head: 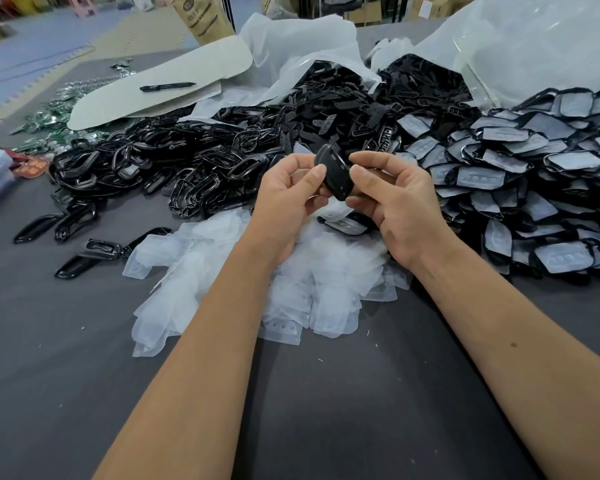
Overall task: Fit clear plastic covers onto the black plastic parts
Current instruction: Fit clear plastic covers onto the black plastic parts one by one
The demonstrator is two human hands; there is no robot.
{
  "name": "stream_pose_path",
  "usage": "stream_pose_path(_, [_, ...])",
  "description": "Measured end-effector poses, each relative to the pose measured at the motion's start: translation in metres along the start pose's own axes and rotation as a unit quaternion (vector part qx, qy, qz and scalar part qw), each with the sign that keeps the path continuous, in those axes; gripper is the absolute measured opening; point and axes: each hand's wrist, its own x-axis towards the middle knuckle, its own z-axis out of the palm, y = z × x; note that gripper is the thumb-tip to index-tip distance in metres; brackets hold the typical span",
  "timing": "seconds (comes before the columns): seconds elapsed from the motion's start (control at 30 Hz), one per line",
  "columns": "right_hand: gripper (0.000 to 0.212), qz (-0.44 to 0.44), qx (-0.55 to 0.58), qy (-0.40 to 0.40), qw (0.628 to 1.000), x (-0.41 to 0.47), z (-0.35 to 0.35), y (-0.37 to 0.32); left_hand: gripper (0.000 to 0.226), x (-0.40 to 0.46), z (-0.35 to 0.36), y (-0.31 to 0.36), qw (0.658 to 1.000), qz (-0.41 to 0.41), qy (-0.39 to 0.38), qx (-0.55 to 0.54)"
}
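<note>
From the head camera, both hands meet above the middle of a dark grey desk (66, 341). The left hand (284, 199) and the right hand (395, 206) together hold one black part (335, 174), lifted clear of the desk and tilted on edge. The left hand's fingers (317, 174) are curled, with the thumb tip pressed to the part's left edge; the right hand's fingers (361, 176) are curled round its right edge, thumb on top. Whether a clear cover is already on this part cannot be told.

Directly below the hands lies a heap of clear covers (291, 282), spread on the desk towards the person. Behind the hands, a wide pile of black parts (194, 168) stretches to the left, with a few loose ones lying apart on the desk near the left edge. To the right sits a pile of covered parts (534, 174), black pieces with pale clear fronts.

Farther back, a black marker (167, 86) lies on a pale board (118, 98). White plastic bags (302, 43) are bunched behind the black pile.
</note>
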Motion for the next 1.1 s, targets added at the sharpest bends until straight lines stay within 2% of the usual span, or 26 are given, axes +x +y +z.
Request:
stream_pose_path(0.23, [0.027,0.000,-0.012,0.001,1.000,-0.001,0.000,0.000,0.016,0.000,-0.003,0.002,0.999,-0.032,-0.014,-0.020])
stream_pose_path(0.6, [0.029,-0.011,-0.016,0.018,1.000,-0.009,0.006,-0.002,0.018,-0.004,-0.006,0.011,0.995,-0.079,-0.018,-0.061])
stream_pose_path(0.73, [0.025,-0.058,-0.123,0.028,0.990,-0.010,0.001,-0.009,0.009,-0.006,-0.007,0.017,0.998,-0.060,0.003,-0.002])
stream_pose_path(0.8, [0.025,-0.122,-0.230,0.026,0.965,-0.010,-0.005,-0.015,0.016,-0.007,-0.004,0.020,0.998,-0.036,0.007,0.044])
stream_pose_path(0.9, [0.028,-0.215,-0.394,0.034,0.893,-0.013,-0.013,-0.025,0.018,-0.004,0.010,0.027,0.992,0.022,0.001,0.123])
stream_pose_path(1.03, [0.030,-0.286,-0.505,0.076,0.811,-0.011,-0.036,-0.044,0.028,0.016,0.052,0.030,0.955,0.091,-0.001,0.284])
stream_pose_path(1.1, [0.029,-0.297,-0.560,0.105,0.766,-0.008,-0.051,-0.055,0.029,0.024,0.076,0.028,0.940,0.105,-0.007,0.323])
